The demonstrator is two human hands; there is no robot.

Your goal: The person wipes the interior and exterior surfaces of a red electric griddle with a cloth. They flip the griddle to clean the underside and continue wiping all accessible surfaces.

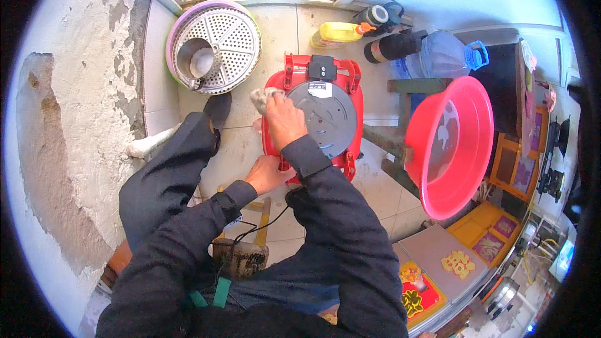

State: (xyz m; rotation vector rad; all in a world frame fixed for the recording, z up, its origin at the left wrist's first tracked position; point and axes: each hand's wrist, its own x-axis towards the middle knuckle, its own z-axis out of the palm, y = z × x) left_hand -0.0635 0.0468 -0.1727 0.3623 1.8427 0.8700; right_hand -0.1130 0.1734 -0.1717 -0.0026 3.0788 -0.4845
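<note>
Before me is a red electric appliance (359, 117), probably an electric griddle, its underside towards me. It has a round grey metal plate (335, 122), a white label with writing, a black box (322, 67) at the far edge and red brackets at the corners. My left hand (268, 176) grips its near left corner by the bracket. In my right hand (287, 119) is a crumpled, greyish cloth (264, 98), held at the left edge of the appliance. My right hand hides part of the plate and rim.
Right, a pink plastic basin (474, 150) with some water rests on a wooden stool (399, 103). Beyond are a yellow detergent bottle (334, 35), a black flask (392, 48) and a large water jug (443, 54). Far left, a perforated steamer tray (237, 51) holds a metal cup (188, 56).
</note>
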